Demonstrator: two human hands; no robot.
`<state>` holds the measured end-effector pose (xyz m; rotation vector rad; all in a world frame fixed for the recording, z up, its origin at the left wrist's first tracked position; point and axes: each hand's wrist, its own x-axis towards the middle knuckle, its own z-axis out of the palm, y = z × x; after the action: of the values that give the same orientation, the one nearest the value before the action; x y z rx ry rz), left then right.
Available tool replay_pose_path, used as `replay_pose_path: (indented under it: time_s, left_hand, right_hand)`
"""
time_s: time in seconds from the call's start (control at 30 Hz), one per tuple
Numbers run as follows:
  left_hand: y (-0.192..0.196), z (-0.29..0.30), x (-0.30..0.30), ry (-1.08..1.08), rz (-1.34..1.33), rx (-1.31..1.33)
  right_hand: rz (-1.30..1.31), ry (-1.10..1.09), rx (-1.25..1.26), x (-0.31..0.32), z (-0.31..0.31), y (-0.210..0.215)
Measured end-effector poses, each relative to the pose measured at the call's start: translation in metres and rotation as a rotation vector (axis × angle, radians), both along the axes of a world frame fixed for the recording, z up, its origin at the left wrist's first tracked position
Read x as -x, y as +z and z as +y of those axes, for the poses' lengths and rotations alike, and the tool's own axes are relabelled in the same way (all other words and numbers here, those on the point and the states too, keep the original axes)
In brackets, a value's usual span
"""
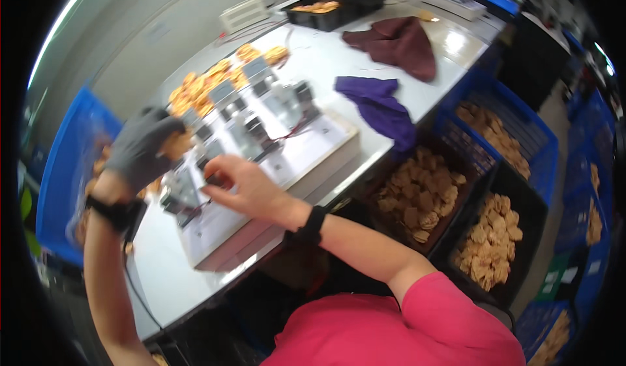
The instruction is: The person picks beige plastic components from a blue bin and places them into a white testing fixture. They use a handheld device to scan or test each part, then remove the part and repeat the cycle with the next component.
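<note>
My left hand (145,146), in a grey glove, is closed on a small yellow-orange piece (175,146) at the left end of a white test fixture (313,164). My bare right hand (251,189) pinches something dark at one of the fixture's grey clamp stations; the fingers hide most of it. Beside it stand more clamp stations (248,134) with grey blocks and dark parts. Behind the fixture lies a heap of yellow-orange pieces (202,91) like the one in my left hand. Motion blurs both hands somewhat.
A blue bin (72,164) stands at the left. A purple cloth (385,108) and a maroon cloth (401,43) lie on the white table (313,59). Black trays (326,17) are at the back. To the right, crates (499,235) hold many flat tan pieces.
</note>
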<state>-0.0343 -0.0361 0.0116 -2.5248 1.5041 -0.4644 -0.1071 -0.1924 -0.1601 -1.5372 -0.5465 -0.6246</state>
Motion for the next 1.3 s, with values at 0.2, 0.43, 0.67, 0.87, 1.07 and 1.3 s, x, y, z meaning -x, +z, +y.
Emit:
replay_pose_path:
  time_s: [0.2, 0.43, 0.67, 0.87, 1.07, 1.3]
  left_hand:
    - [0.006, 0.006, 0.108, 0.040, 0.404, 0.398]
    - [-0.080, -0.052, 0.155, -0.056, 0.728, 0.637]
    - [-0.093, 0.012, 0.181, 0.139, 0.665, 0.559]
    - [-0.110, 0.046, 0.192, 0.378, 0.727, 0.749]
    - [-0.113, 0.065, 0.203, 0.554, 0.750, 0.825]
    - [-0.122, 0.070, 0.199, 0.536, 0.737, 0.850]
  right_hand:
    - [-0.252, -0.142, -0.017, 0.041, -0.024, 0.019]
    - [0.318, -0.039, 0.191, 0.130, -0.118, -0.004]
    - [0.717, -0.731, -0.239, 0.130, -0.316, -0.019]
    - [0.828, -0.910, -0.185, 0.060, -0.500, -0.036]
    - [0.716, -1.003, -0.279, 0.016, -0.500, -0.053]
    - [0.605, -1.027, -0.237, 0.049, -0.479, -0.077]
